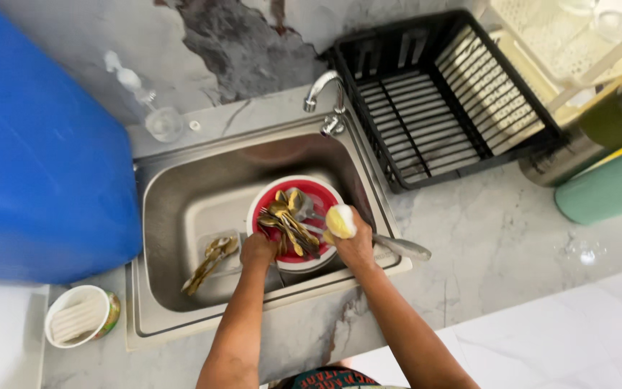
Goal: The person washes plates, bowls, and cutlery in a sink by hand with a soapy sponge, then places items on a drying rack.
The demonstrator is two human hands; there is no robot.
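Observation:
In the steel sink [181,194] stands a red bowl with a white rim [325,196], holding several gold-coloured spoons and forks [289,223]. My left hand [257,251] grips the bundle of cutlery at the bowl's near-left rim. My right hand [354,241] is closed on a yellow soapy sponge [340,220] and held against the cutlery at the bowl's right side. A steel handle [404,248] lies across the sink's right edge by that hand. More gold cutlery [212,261] lies on the sink floor to the left.
A chrome tap [325,94] stands behind the sink. A black dish rack [440,94] sits to the right on the marble counter [498,238], a cream rack [563,43] beyond it. A big blue container [37,151] fills the left. A soap tub [80,315] sits near-left, a glass pump bottle [156,115] behind.

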